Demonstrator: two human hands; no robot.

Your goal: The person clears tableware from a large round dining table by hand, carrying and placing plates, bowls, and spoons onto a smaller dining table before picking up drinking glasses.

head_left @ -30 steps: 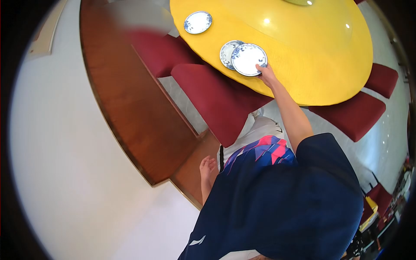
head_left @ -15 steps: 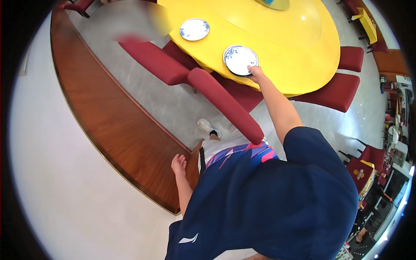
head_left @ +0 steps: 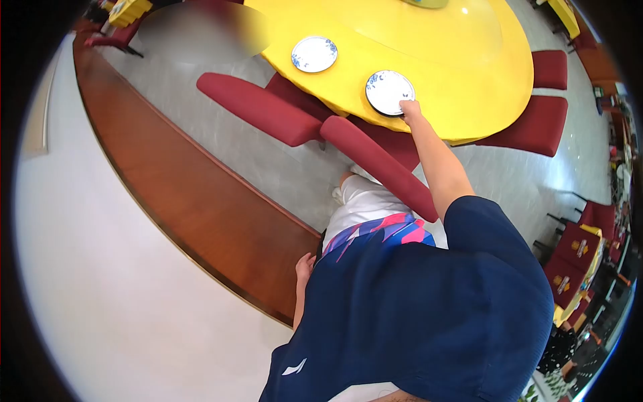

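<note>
My right hand [head_left: 410, 110] grips the near right rim of a white plate [head_left: 388, 92] with a blue floral pattern, thumb on top and fingers hidden beneath. A dark edge shows under this plate; I cannot tell how many plates are stacked there. It is at the near edge of the round table with a yellow cloth [head_left: 462, 100]. To its left on the cloth lies another white plate with blue flowers [head_left: 314, 54], apart from my hand. My left hand [head_left: 305, 266] hangs beside my hip, holding nothing visible, its fingers loosely apart and partly hidden.
Dark red chairs [head_left: 378, 167] stand between my body and the table, with another red chair [head_left: 261, 107] farther left. More chairs [head_left: 536, 127] are on the right side. A brown wooden panel [head_left: 201, 181] runs along the white wall on my left.
My body and view have shifted slightly. My left hand has dropped closer to my hip. My right hand still grips the plate, and the offset rim at its upper left no longer stands out.
</note>
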